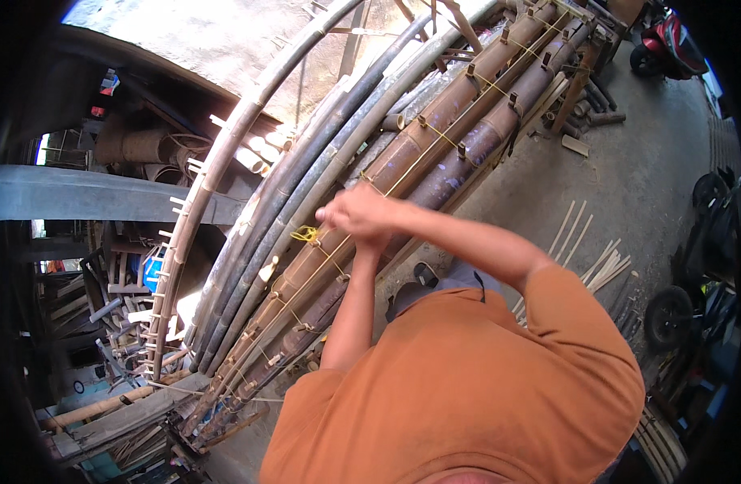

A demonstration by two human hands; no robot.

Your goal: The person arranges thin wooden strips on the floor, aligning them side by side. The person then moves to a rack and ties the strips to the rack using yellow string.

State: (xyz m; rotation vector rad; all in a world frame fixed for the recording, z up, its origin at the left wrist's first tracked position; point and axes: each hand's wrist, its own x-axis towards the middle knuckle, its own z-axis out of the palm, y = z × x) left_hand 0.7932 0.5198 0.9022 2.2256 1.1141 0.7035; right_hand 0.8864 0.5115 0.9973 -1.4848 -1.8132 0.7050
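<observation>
Seen from my head camera: both my arms in orange sleeves reach up from six o'clock and meet at the centre, over a rack of long bamboo poles (435, 153) that sweeps from seven o'clock up to one o'clock. My right hand (356, 211) is closed in a fist, apparently pinching the yellow string (423, 165) that runs taut along the brown poles toward one o'clock; the hold looks meant to keep the line tight against the bamboo. My left hand (372, 240) sits just beneath, touching the right one and mostly hidden by it, so I cannot tell whether it is spread or closed. A loose tangle of the same yellow cord (306, 234) lies on the poles at nine o'clock from my hands, just beside them. The string crosses small wooden pegs (470, 71) lashed along the poles, which seem to hold the bundle together.

Open room lies at three o'clock, where bare concrete floor (645, 177) carries only thin bamboo slats (600, 270). At nine o'clock, grey curved poles (306, 145) and a pegged ladder-like rail (181, 250) crowd close. A red scooter (669, 44) stands at one o'clock, well apart.
</observation>
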